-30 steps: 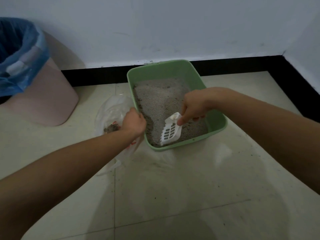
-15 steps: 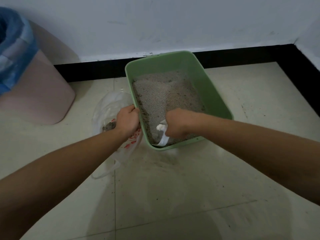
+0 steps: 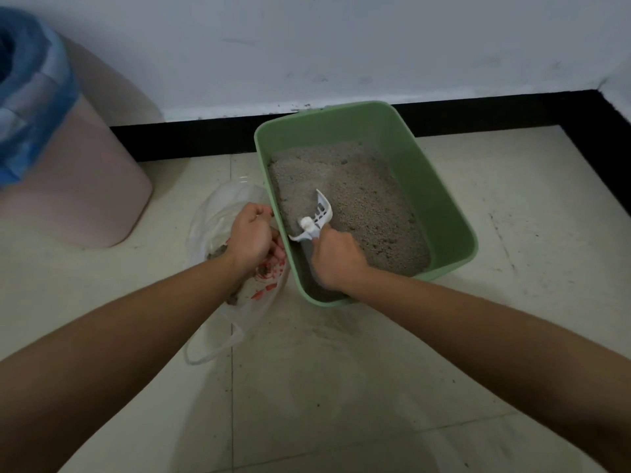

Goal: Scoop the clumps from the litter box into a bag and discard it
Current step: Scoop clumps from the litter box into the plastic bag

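Note:
A green litter box point(image 3: 440, 206) with grey litter stands on the floor near the wall. My right hand point(image 3: 338, 259) grips the handle of a white slotted scoop point(image 3: 319, 216), whose blade rests in the litter near the box's left wall, tilted on edge. A clear plastic bag point(image 3: 222, 213) with red print lies on the floor just left of the box, with some grey clumps inside. My left hand point(image 3: 251, 235) is closed on the bag's rim, holding its mouth up beside the box.
A pink bin point(image 3: 78, 186) with a blue liner point(image 3: 30, 93) stands at the far left against the wall. A black skirting strip point(image 3: 184, 141) runs along the wall behind the box. Tiled floor point(image 3: 341, 387) lies in front of me, with scattered litter grains.
My right hand has turned the scoop from the box's near edge and pushed its blade forward into the litter along the left wall. My left hand keeps hold of the bag.

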